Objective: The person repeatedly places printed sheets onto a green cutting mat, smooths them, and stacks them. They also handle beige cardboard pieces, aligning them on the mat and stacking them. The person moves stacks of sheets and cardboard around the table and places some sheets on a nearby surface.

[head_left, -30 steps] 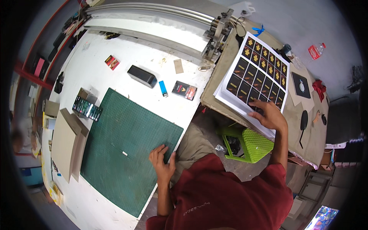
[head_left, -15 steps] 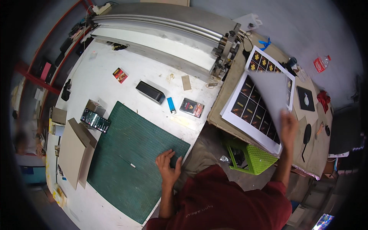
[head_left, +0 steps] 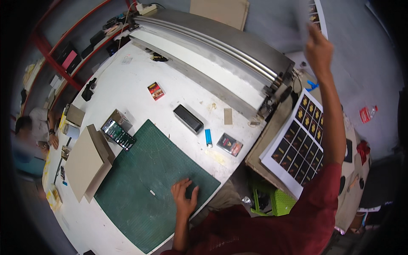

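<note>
Raised high at the upper right, my right hand (head_left: 319, 49) is closed on a printed sheet (head_left: 316, 15). That sheet is lifted up and partly out of the picture. A stack of printed sheets (head_left: 297, 148) with dark and gold panels lies on the right-hand table, partly behind my right arm. My left hand (head_left: 183, 197) rests low over the green cutting mat (head_left: 131, 195), fingers apart and holding nothing. A small white piece (head_left: 152, 192) lies on the mat to the left of that hand.
A roller machine (head_left: 204, 42) spans the white table's far side. A black box (head_left: 188, 119), blue lighter (head_left: 208, 138), cigarette pack (head_left: 230, 144) and red box (head_left: 155, 91) stand nearby. A phone (head_left: 117, 134) leans beside cardboard pieces (head_left: 85, 163). Another person (head_left: 40, 123) is at far left.
My right hand has lifted the top sheet off the stack and swung it upward, baring the sheet below. My left hand stays over the mat, its thumb spread. The view has shifted.
</note>
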{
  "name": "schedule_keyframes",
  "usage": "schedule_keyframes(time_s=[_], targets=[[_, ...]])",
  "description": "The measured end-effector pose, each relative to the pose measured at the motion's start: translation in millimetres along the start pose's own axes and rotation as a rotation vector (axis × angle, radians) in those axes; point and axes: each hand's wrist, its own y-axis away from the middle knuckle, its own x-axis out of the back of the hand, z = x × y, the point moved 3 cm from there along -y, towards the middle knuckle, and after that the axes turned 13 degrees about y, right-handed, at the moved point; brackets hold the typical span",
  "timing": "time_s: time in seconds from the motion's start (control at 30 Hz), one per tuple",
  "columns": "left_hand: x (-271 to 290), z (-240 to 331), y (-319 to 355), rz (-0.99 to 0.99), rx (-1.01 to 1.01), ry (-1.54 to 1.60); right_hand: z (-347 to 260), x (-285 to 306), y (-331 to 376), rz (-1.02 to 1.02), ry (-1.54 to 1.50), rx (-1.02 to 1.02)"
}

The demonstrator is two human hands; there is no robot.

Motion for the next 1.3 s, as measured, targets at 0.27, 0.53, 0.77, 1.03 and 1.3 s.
schedule_keyframes(time_s=[0.27, 0.53, 0.77, 1.03, 1.3], targets=[[-11, 8, -19, -0.005, 0.069, -0.012, -30, -207, 40, -1.037, 0.131, 0.185], [-18, -7, -57, 0.003, 0.151, 0.147, 43, -236, 54, -1.297, -0.273, 0.407], [-67, 27, -186, -0.214, -0.199, 0.246, 70, -235, 78, -1.301, -0.177, 0.137], [-212, 58, -342, -0.163, 0.006, 0.519, 27, -240, 74, -1.278, -0.167, 0.266], [-277, 70, -372, -0.076, 0.501, 0.930, 9, -212, 68, -1.215, -0.360, 0.181]])
